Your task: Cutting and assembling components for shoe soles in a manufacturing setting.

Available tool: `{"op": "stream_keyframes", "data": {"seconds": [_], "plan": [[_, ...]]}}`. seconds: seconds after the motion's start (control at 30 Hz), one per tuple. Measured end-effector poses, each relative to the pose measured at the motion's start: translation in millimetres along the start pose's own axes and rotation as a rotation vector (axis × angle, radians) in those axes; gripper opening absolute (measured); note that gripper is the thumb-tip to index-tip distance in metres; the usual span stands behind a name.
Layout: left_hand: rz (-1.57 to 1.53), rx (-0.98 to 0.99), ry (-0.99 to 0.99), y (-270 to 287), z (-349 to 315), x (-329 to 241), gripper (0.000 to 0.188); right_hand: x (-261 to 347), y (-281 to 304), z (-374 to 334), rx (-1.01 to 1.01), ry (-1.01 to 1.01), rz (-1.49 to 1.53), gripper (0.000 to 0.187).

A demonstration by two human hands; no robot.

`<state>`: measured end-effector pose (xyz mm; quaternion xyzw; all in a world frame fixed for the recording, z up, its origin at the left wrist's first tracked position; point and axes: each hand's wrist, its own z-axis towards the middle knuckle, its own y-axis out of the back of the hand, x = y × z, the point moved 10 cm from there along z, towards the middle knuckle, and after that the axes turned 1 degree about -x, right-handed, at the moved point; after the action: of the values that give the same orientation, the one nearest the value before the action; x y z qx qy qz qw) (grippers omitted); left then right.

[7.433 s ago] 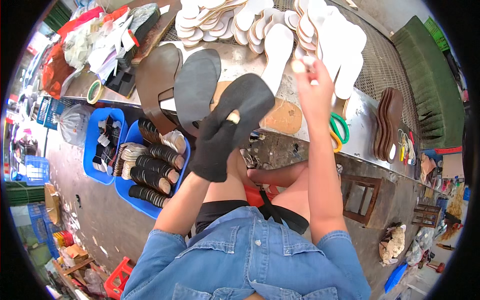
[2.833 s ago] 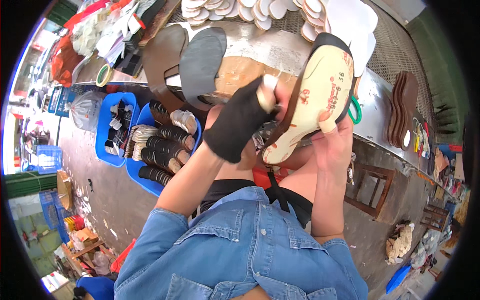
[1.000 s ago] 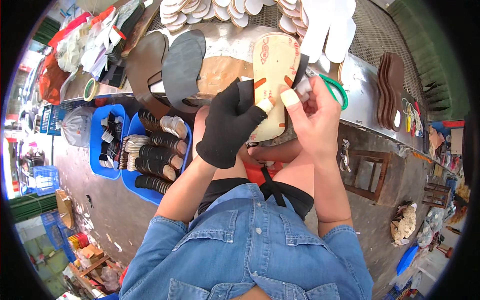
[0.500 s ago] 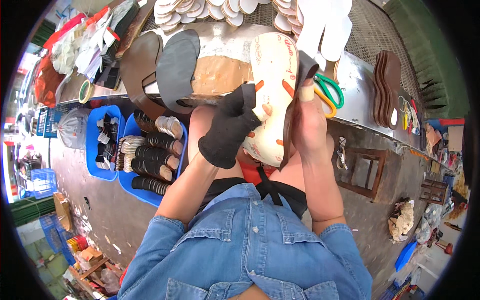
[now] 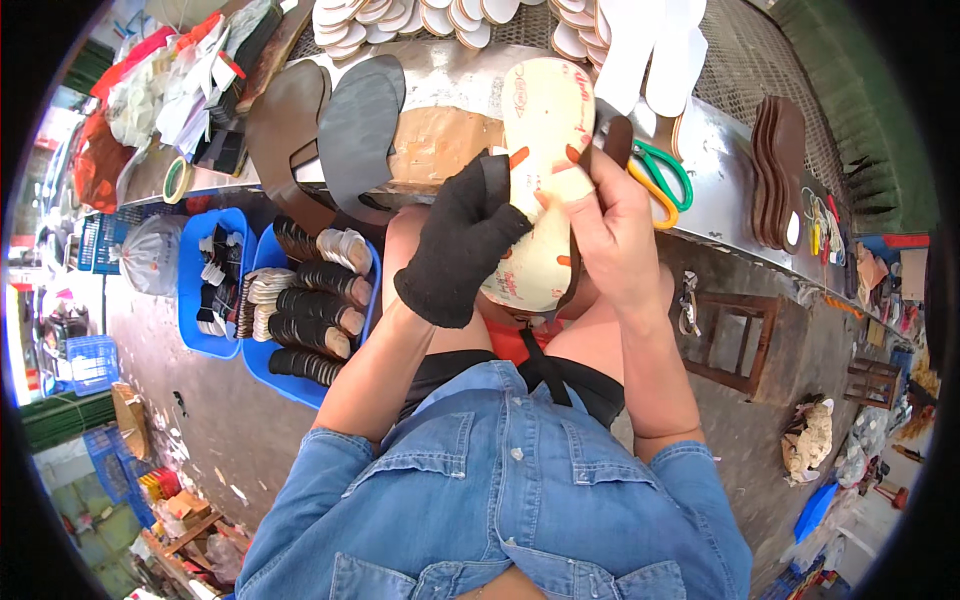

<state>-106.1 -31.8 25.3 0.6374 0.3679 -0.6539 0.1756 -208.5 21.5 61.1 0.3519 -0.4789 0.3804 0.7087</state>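
A cream shoe insole [image 5: 548, 100] with red print stands nearly upright between my hands, over my lap. Small orange-brown strap ends lie flat against it near both side edges. My left hand [image 5: 455, 245], in a black glove with bare fingertips, grips its left edge. My right hand [image 5: 620, 225] is bare and closed on the right edge, thumb pressed on the insole's middle; its other fingers are mostly hidden behind. A dark brown piece [image 5: 617, 140] sticks out behind the insole, above my right hand. Scissors [image 5: 665, 180] with green and yellow handles lie just right of it.
Along the bench are a grey sheet piece [image 5: 355, 140], a brown piece [image 5: 275, 120], a stack of brown soles [image 5: 773, 185] and piles of white soles [image 5: 460, 20]. Blue bins [image 5: 310, 385] with strap bundles stand left of my legs. A wooden stool [image 5: 735, 345] is at the right.
My right hand has shifted left from the brown piece at the insole's edge, and its thumb now lies on the insole's middle. The insole has moved slightly and less brown shows beside it.
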Motion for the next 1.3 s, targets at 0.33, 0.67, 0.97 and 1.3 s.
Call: {"op": "stream_keyframes", "data": {"seconds": [0.33,0.67,0.97,1.3], "plan": [[-0.200,0.031,-0.112,5,14,6,0.035,-38,-17,-34,0.126,-0.312,0.662,0.017],[-0.019,0.181,0.046,4,4,19,0.057,-40,21,-14,-0.089,-0.220,0.682,0.026],[-0.205,0.381,-0.014,-20,-3,2,0.079,27,67,3,-0.106,0.333,0.425,0.027],[-0.119,0.498,0.076,-23,-10,2,0.082,52,73,26,0.016,0.192,0.245,0.016]]}}
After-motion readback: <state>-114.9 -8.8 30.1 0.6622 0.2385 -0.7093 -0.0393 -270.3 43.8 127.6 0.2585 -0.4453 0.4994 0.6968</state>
